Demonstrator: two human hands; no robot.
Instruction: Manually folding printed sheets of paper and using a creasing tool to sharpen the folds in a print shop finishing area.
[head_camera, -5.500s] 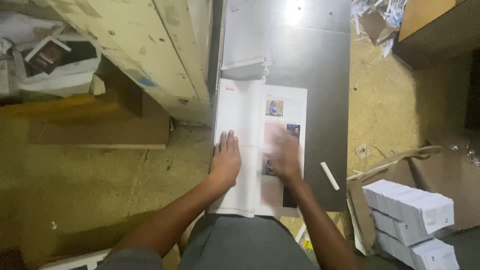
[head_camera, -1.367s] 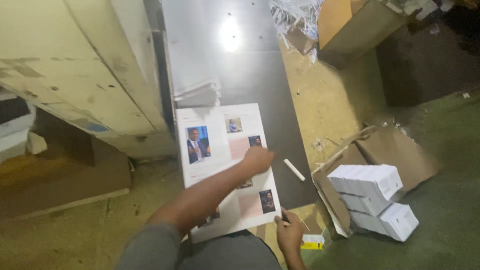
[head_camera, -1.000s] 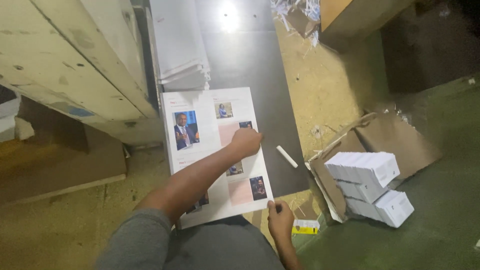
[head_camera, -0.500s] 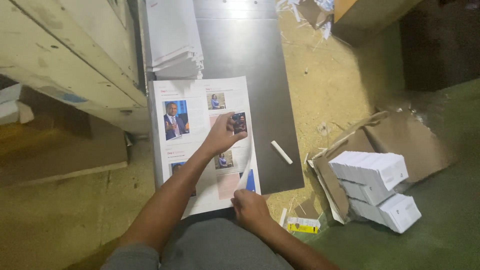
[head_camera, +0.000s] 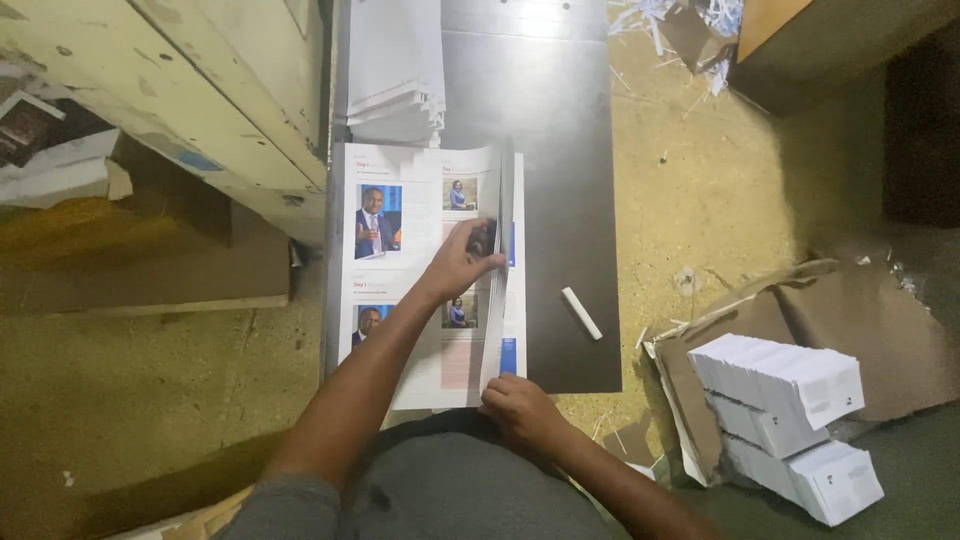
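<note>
A large printed sheet (head_camera: 400, 260) with portrait photos lies on a dark board (head_camera: 560, 180). Its right part stands up in a fold (head_camera: 497, 270). My left hand (head_camera: 462, 262) reaches across the sheet and grips the raised fold near its middle. My right hand (head_camera: 520, 410) pinches the near end of the same fold at the board's front edge. Both hands touch the paper.
A stack of white sheets (head_camera: 395, 65) lies beyond the printed sheet. A small white stick (head_camera: 581, 312) rests on the board to the right. White paper bundles (head_camera: 790, 415) sit on torn cardboard (head_camera: 740, 310) at the right. A worn pale cabinet (head_camera: 190, 110) stands left.
The right edge of the sheet has been lifted and folded leftward. My right hand came up from beside the board to the sheet's near edge. My left hand shifted onto the fold.
</note>
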